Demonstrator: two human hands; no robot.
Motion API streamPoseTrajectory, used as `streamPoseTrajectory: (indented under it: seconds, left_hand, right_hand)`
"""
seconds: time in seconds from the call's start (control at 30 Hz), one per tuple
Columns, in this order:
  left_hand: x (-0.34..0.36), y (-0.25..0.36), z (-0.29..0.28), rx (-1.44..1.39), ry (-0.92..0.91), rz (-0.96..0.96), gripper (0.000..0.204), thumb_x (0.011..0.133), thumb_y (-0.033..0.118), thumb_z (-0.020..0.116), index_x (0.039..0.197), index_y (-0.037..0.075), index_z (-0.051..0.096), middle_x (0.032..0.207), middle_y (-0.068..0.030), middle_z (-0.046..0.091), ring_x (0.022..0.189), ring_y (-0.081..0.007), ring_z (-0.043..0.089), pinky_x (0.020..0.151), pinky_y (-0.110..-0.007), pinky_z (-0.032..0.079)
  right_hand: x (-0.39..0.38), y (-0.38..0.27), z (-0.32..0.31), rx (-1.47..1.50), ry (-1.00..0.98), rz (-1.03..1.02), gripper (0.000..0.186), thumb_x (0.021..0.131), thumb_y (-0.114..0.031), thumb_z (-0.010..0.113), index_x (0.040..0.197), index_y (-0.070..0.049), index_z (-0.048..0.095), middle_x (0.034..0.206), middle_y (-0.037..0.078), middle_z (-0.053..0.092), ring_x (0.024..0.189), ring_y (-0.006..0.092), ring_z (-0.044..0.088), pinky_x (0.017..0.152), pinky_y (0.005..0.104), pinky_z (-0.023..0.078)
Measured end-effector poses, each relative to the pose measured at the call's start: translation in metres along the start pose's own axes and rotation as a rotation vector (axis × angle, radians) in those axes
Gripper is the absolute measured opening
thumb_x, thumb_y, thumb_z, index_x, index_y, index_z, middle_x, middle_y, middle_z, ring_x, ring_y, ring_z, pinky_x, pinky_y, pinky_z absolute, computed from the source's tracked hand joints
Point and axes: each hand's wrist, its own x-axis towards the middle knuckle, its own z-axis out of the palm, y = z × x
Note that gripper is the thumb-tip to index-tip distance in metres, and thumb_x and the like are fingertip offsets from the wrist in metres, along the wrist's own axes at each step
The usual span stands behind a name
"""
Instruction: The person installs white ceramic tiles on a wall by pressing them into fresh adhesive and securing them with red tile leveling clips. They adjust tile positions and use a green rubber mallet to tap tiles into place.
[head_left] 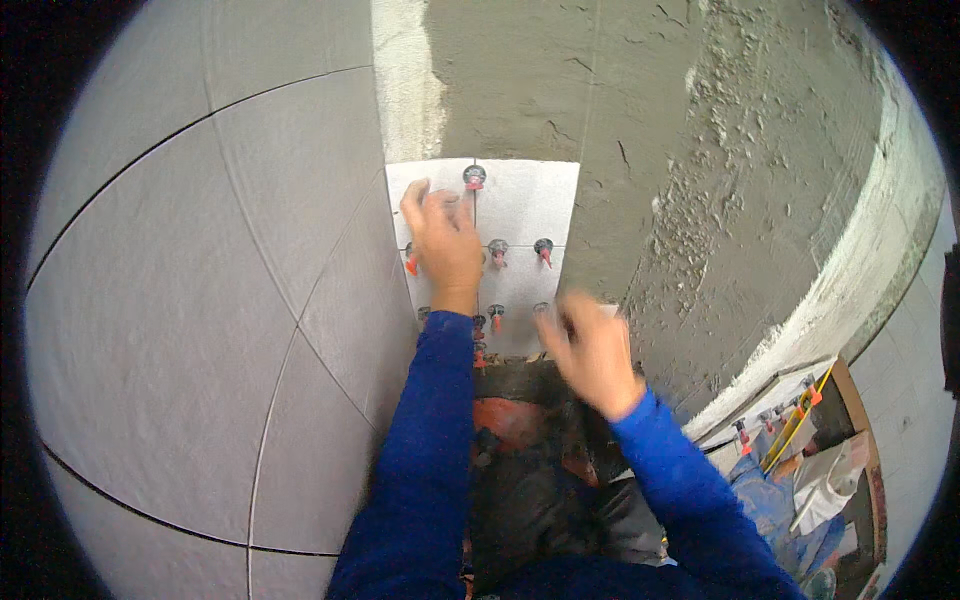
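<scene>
White tiles (530, 200) are set on the wall in front of me, with thin dark joints between them. Several tile levelling clips, black round caps with red stems, stand out along the joints; one clip (474, 178) is near the top and another clip (543, 250) by the right edge. My left hand (445, 245) is over the left part of the tiles, fingers apart, with no object visible in it. Lower right, my right hand (595, 350) is beside the tiles' edge, close to a low clip. Motion blurs its fingers, so whether it holds anything is unclear.
Large grey tiles (180, 300) cover the wall at my left. Rough grey mortar (680, 180) coats the wall above and to the right. At lower right are more clipped tiles, a yellow strip (800, 425) and a white bag (832, 485).
</scene>
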Motion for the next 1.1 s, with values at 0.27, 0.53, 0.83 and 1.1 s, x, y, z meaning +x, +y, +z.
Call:
streamPoseTrajectory:
  seconds: [0.27, 0.53, 0.83, 1.1]
  left_hand:
    - [-0.045, 0.030, -0.007, -0.165, 0.033, 0.125, 0.027, 0.087, 0.022, 0.079, 0.087, -0.002, 0.067, 0.078, -0.0094, 0.067, 0.072, -0.0200, 0.060, 0.067, -0.037, 0.049]
    - [-0.239, 0.001, -0.063, -0.102, -0.480, -0.560, 0.035, 0.097, 0.030, 0.072, 0.084, -0.002, 0.067, 0.083, -0.0093, 0.072, 0.068, -0.0148, 0.067, 0.062, -0.029, 0.053]
    - [-0.345, -0.094, -0.148, -0.286, -0.480, -1.215, 0.038, 0.103, 0.039, 0.062, 0.090, 0.003, 0.065, 0.085, -0.0072, 0.068, 0.075, -0.0162, 0.064, 0.072, -0.030, 0.051]
    - [-0.341, -0.124, -0.156, -0.272, -0.262, -1.450, 0.034, 0.100, 0.037, 0.064, 0.098, 0.003, 0.064, 0.091, -0.0076, 0.066, 0.081, -0.0191, 0.064, 0.075, -0.032, 0.049]
  right_hand:
    - [-0.204, 0.039, -0.135, -0.207, 0.225, 0.642, 0.007, 0.091, -0.007, 0.072, 0.088, -0.003, 0.068, 0.080, 0.009, 0.068, 0.072, 0.0184, 0.064, 0.068, 0.0347, 0.052]
    - [-0.225, 0.058, -0.137, -0.002, 0.638, 0.702, 0.015, 0.099, -0.016, 0.071, 0.089, -0.006, 0.065, 0.071, -0.002, 0.057, 0.059, 0.0036, 0.046, 0.053, 0.0200, 0.033]
    - [-0.305, 0.074, -0.026, 0.110, -0.128, 0.633, 0.011, 0.092, -0.018, 0.075, 0.093, -0.007, 0.073, 0.083, 0.012, 0.072, 0.067, 0.0283, 0.069, 0.061, 0.0348, 0.053]
    - [-0.499, 0.145, 0.192, -0.095, -1.141, 1.048, 0.038, 0.089, -0.032, 0.070, 0.116, -0.006, 0.071, 0.108, 0.022, 0.073, 0.100, 0.0421, 0.070, 0.087, 0.0526, 0.057]
